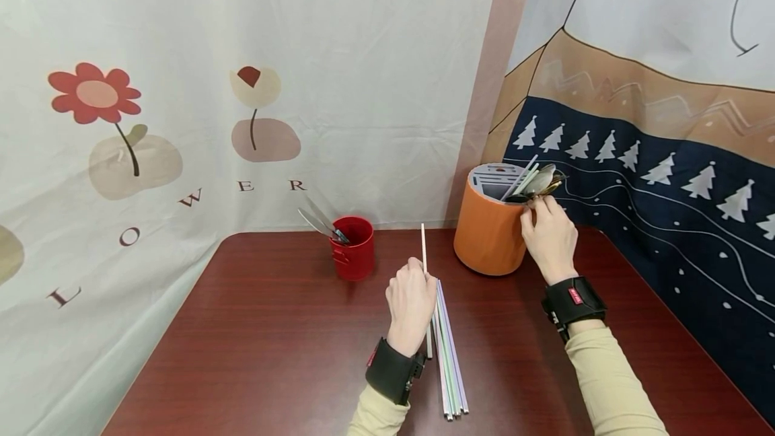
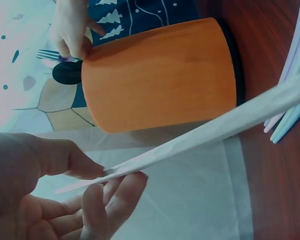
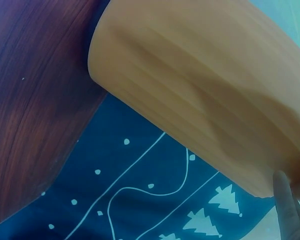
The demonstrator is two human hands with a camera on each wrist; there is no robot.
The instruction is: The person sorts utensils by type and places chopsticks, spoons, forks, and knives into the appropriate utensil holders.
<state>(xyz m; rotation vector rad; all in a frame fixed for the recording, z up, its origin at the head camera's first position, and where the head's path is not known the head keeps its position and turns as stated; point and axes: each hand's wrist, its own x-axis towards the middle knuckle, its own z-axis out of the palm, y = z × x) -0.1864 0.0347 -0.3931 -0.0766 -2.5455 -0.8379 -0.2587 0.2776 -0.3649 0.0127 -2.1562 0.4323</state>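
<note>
The left hand (image 1: 411,305) pinches a white straw (image 1: 424,247) between thumb and fingers, near the table's (image 1: 254,342) middle, just left of the bundle of straws (image 1: 449,355) lying there. The right hand (image 1: 547,234) — fingers curled — grips cutlery (image 1: 541,184) at the orange holder's (image 1: 487,231) rim, toward the far right corner.

Left hand (image 1: 411,305) pinching white straw (image 1: 424,251), right hand (image 1: 549,234) at orange holder (image 1: 487,234)

On the table (image 1: 254,328), the cup (image 1: 354,247) stands left of the holder (image 1: 487,234), straws (image 1: 451,362) lying before both.
</note>
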